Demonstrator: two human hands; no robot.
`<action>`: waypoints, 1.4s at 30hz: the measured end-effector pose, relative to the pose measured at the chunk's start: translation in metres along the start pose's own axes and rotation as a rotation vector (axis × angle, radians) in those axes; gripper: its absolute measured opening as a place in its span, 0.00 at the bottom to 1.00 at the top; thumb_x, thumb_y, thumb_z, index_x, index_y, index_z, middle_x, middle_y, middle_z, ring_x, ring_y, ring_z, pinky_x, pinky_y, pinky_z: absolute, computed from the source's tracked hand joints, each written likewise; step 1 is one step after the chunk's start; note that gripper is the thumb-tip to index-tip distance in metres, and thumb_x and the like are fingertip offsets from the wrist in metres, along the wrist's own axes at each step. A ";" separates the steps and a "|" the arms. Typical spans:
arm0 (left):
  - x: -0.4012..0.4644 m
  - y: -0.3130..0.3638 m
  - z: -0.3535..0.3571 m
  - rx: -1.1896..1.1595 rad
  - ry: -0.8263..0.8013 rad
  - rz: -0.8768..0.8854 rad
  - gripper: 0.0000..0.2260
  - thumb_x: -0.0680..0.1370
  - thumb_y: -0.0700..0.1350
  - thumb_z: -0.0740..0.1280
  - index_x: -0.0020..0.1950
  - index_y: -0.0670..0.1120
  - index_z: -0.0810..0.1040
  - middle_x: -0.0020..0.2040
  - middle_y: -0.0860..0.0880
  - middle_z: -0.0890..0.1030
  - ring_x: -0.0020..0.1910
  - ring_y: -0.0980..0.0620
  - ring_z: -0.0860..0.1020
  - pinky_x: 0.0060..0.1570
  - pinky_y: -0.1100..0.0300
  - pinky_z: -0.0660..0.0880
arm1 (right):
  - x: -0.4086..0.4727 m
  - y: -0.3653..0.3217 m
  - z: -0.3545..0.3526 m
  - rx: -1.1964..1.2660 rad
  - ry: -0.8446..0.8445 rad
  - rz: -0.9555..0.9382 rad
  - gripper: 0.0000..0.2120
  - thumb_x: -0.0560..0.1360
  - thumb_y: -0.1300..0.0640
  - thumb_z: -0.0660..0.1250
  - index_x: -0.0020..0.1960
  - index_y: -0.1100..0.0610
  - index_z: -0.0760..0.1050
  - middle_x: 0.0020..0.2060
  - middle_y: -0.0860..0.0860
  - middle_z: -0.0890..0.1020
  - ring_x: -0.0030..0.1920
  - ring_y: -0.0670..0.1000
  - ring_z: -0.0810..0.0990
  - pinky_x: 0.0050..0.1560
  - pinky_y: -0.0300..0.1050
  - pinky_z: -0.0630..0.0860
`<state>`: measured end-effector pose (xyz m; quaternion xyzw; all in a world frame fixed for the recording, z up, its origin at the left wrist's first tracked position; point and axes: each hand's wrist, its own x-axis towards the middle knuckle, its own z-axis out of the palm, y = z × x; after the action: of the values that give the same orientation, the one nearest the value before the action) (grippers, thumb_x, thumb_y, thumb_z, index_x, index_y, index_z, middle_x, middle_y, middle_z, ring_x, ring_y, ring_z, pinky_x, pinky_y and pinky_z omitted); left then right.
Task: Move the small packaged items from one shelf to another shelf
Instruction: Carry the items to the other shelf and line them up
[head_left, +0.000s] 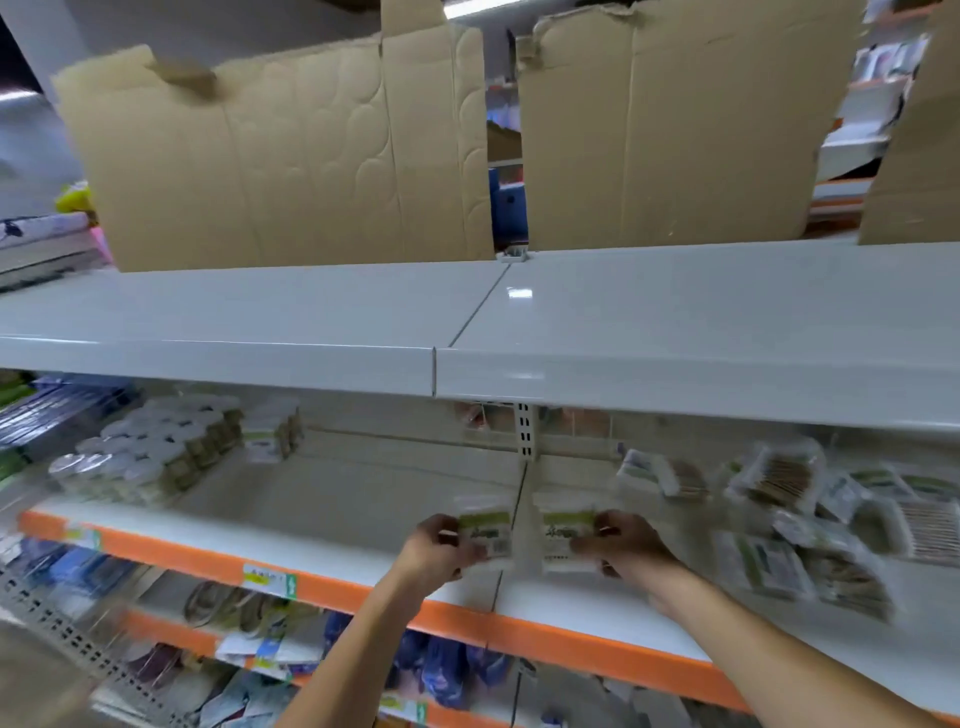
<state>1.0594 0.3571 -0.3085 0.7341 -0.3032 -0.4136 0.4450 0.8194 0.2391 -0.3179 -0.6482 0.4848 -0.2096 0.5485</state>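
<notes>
Both hands were busy: my left hand (439, 545) pinched one packet (485, 527), my right hand (621, 545) another packet (566, 530), above the orange-edged shelf (363, 584). Light, crinkly, slippery film, I reckoned; edges gripped best.

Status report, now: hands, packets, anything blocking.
Left hand grips one packet; right hand grips another packet. Both above middle shelf. Nothing blocking.
</notes>
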 end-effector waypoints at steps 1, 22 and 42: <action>0.000 -0.003 -0.011 0.002 0.008 0.001 0.15 0.72 0.37 0.76 0.54 0.42 0.75 0.44 0.46 0.82 0.40 0.50 0.79 0.41 0.57 0.76 | 0.001 -0.004 0.011 -0.006 -0.007 -0.004 0.08 0.70 0.56 0.76 0.47 0.55 0.81 0.35 0.50 0.83 0.34 0.50 0.79 0.34 0.41 0.75; 0.008 -0.044 -0.230 -0.021 0.192 0.079 0.15 0.72 0.35 0.76 0.56 0.40 0.77 0.48 0.43 0.83 0.43 0.48 0.81 0.39 0.60 0.76 | 0.033 -0.099 0.227 -0.019 -0.050 -0.096 0.06 0.72 0.57 0.75 0.49 0.53 0.81 0.43 0.52 0.85 0.45 0.54 0.83 0.46 0.50 0.80; 0.096 -0.079 -0.367 0.014 0.346 0.106 0.16 0.70 0.42 0.77 0.53 0.53 0.75 0.44 0.58 0.81 0.45 0.57 0.80 0.43 0.68 0.74 | 0.115 -0.169 0.375 0.025 -0.041 -0.203 0.04 0.71 0.57 0.76 0.44 0.54 0.81 0.35 0.47 0.85 0.36 0.47 0.82 0.34 0.39 0.74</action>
<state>1.4328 0.4602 -0.3165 0.7803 -0.2632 -0.2553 0.5066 1.2385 0.3190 -0.3100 -0.6912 0.4029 -0.2568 0.5422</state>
